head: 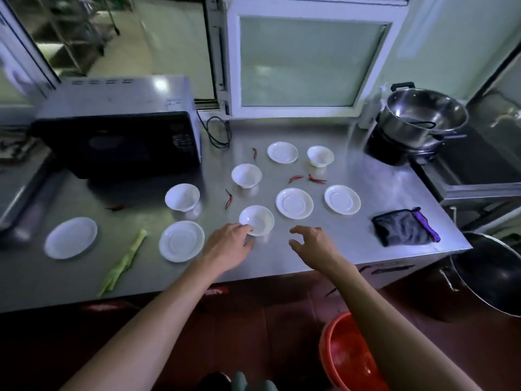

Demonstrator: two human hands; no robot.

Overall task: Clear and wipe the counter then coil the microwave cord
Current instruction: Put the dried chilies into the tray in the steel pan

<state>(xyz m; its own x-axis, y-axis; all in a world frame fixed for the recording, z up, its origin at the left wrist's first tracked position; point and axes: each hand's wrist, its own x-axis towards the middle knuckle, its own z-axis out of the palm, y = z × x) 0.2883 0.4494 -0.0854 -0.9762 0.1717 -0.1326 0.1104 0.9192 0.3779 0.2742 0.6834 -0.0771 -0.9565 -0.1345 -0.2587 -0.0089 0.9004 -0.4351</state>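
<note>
A red basin point(346, 359) sits on the floor below the counter point(324, 258). Near the counter's front edge, the left hand point(228, 244) pinches a small white bowl point(257, 220): light, slippery, breakable, best gripped by its rim. The right hand point(310, 241) hovers, spread and empty.

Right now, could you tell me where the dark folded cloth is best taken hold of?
Probably by its near left corner, coming from the front edge of the counter. The cloth lies flat, clear of the dishes, with the purple trim on its right side. The right hand hovers open nearby.
</note>
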